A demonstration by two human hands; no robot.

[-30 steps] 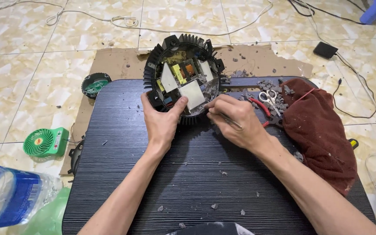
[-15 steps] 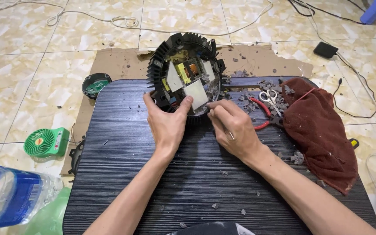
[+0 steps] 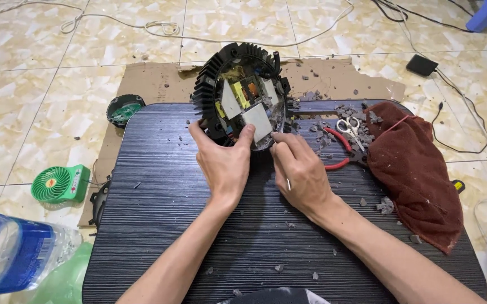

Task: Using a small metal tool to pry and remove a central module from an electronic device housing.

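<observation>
The left hand is closed on the lower left rim of a round black finned housing, thumb on the rim's outer edge and fingers curled up over the lip onto a pale square block inside it. The right hand sits just beside it, to the right in the frame, pinched shut around a thin metal tool; only a short sliver of the shaft shows below the fingers, and I cannot tell where its tip ends.

The housing lies directly ahead of both hands, in the upper middle of the frame, at the far edge of the dark ribbed desk. It is tilted up on its near rim, open face turned toward the person, so the circuit parts inside, yellow and orange among them, face the hands. Being round, it has no long axis; the left hand touches it, while the right hand comes in at its lower right edge.

Further right in the frame lie red-handled pliers and small scissors, touching a crumpled maroon cloth, with grey crumbs scattered around. At the left of the frame, on the tiled floor, sit a small green fan and a plastic water bottle; torn cardboard lies under the desk's far edge.
</observation>
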